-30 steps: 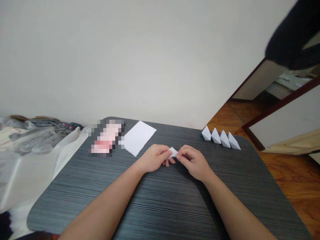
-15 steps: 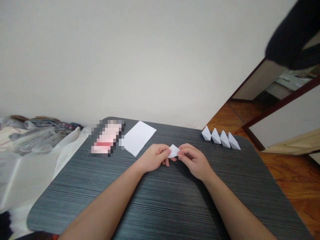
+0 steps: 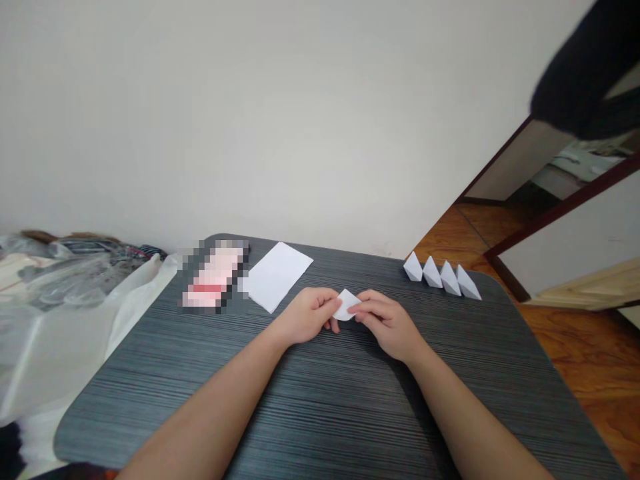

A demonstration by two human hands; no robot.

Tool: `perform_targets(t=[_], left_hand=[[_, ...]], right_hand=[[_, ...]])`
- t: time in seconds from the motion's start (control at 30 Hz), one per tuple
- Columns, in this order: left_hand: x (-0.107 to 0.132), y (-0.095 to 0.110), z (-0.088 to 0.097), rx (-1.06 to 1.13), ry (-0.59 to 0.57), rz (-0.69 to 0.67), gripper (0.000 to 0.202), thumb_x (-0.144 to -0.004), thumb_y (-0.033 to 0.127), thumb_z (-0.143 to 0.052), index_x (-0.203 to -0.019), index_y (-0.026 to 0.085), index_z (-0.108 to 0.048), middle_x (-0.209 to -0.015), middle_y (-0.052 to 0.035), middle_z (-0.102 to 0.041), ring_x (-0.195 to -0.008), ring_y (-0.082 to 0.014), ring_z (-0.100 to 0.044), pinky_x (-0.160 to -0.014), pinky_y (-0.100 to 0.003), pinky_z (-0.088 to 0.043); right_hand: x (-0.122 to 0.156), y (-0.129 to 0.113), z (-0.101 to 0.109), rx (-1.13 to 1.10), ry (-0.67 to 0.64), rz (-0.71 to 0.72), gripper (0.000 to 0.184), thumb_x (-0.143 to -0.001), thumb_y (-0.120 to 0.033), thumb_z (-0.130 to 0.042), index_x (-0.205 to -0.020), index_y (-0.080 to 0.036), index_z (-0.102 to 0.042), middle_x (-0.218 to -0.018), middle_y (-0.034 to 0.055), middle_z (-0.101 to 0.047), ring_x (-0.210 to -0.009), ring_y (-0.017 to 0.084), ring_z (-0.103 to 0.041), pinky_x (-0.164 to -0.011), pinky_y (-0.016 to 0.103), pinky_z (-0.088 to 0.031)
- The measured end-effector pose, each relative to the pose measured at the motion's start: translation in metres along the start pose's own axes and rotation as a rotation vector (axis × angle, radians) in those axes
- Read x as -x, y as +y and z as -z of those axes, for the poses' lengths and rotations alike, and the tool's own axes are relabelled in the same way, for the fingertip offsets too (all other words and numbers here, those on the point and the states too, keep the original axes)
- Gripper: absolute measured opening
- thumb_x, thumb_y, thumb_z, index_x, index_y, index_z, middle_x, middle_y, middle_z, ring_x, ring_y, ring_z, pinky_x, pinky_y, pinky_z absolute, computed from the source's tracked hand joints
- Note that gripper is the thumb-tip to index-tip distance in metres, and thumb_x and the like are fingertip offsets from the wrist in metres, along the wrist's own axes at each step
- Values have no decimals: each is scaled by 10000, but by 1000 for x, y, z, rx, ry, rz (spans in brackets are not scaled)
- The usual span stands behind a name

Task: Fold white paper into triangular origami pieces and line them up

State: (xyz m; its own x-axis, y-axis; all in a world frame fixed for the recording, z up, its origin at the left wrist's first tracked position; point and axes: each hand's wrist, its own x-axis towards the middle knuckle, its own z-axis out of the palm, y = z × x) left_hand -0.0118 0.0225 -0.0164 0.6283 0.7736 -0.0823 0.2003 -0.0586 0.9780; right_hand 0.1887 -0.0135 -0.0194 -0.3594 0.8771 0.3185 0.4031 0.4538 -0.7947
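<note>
A small folded piece of white paper (image 3: pixel 345 305) is held between my two hands above the middle of the dark table (image 3: pixel 320 407). My left hand (image 3: pixel 313 313) pinches its left corner, thumb on top and fingers beneath. On the other side, my right hand (image 3: pixel 387 321) grips the right corner, with fingertips lying over its face. Part of the paper is hidden under the fingers. Beyond my left hand lies a flat stack or sheet of white paper (image 3: pixel 279 277). Several pointed folded paper shapes (image 3: pixel 433 273) stand in a row at the back right.
A pixelated, phone-like object (image 3: pixel 214 275) lies at the table's back left. Clear plastic bags and cloth (image 3: pixel 70 287) are heaped beyond the left edge. A pale wall (image 3: pixel 300 133) rises behind the table; wooden floor (image 3: pixel 590 353) shows on the right.
My right hand's fingers have shifted from the paper's edge onto its face, and more of the paper's lower part shows. My left hand has hardly moved.
</note>
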Motion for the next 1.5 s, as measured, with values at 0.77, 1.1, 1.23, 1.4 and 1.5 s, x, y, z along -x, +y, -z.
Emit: perform_targets(t=[0.77, 1.1, 1.23, 1.4, 1.5], left_hand=[[2, 12, -2, 5, 0, 8, 285, -872, 333, -459, -850, 115, -642, -779, -62, -689, -552, -93, -571, -524, -194, -427], [2, 11, -4, -31, 31, 19, 351, -888, 395, -423, -823, 120, -631, -728, -57, -685, -537, -96, -568, -509, -193, -418], [2, 9, -5, -19, 41, 32, 351, -885, 409, -424, -831, 121, -618, -789, -70, -696, -541, -98, -577, -507, -198, -422], [1, 8, -5, -14, 49, 28, 347, -879, 414, -432, -825, 125, -615, -817, -74, -698, -547, -97, -579, -512, -201, -423], [1, 8, -5, -8, 42, 33, 344, -877, 411, -436, -823, 122, -616, -796, -73, -696, -548, -97, -576, -515, -202, -426]], right_hand=[[5, 7, -12, -149, 173, -251, 244, -856, -275, -534, -1086, -191, -528, -762, 23, -623, -652, 149, -600, -621, 276, -475], [1, -5, -3, -56, 73, -333, 240, -886, -273, -475, -717, -172, -612, -578, -5, -612, -508, 116, -572, -542, 236, -437], [2, -4, -5, -103, 76, -343, 218, -884, -285, -480, -751, -172, -611, -618, 4, -637, -510, 116, -579, -532, 234, -448], [2, -3, -7, -127, 76, -355, 228, -885, -300, -482, -745, -171, -606, -620, 11, -649, -499, 116, -581, -523, 234, -454], [2, -2, -7, -133, 84, -362, 246, -888, -314, -480, -733, -172, -608, -613, 13, -653, -498, 118, -584, -525, 237, -455]])
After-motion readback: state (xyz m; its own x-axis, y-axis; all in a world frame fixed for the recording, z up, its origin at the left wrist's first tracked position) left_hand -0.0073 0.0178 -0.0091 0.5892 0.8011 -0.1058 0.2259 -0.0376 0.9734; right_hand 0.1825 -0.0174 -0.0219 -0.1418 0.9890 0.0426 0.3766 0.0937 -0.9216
